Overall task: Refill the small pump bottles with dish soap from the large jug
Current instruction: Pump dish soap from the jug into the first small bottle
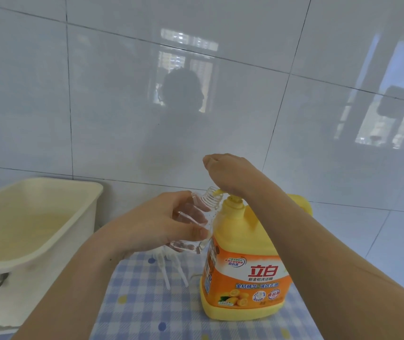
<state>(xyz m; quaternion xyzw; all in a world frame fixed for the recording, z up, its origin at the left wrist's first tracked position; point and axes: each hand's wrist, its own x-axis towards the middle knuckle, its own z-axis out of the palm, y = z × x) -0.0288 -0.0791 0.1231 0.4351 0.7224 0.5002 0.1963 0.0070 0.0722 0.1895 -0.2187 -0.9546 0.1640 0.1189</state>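
Observation:
A large yellow dish soap jug (245,273) with an orange label stands on a blue checked cloth (147,310). My left hand (161,222) grips a small clear bottle (196,224), tilted so its threaded neck meets the jug's yellow pump nozzle (218,191). The bottle looks almost empty. My right hand (223,168) rests on the jug's pump head from above, with the wrist bent and the heel of the hand over the pump. Its fingers are hidden behind the hand.
Two white pump tubes (171,273) lie on the cloth below the clear bottle. A cream plastic basin (73,217) sits at the left, over a counter edge. A glossy white tiled wall (220,94) stands close behind.

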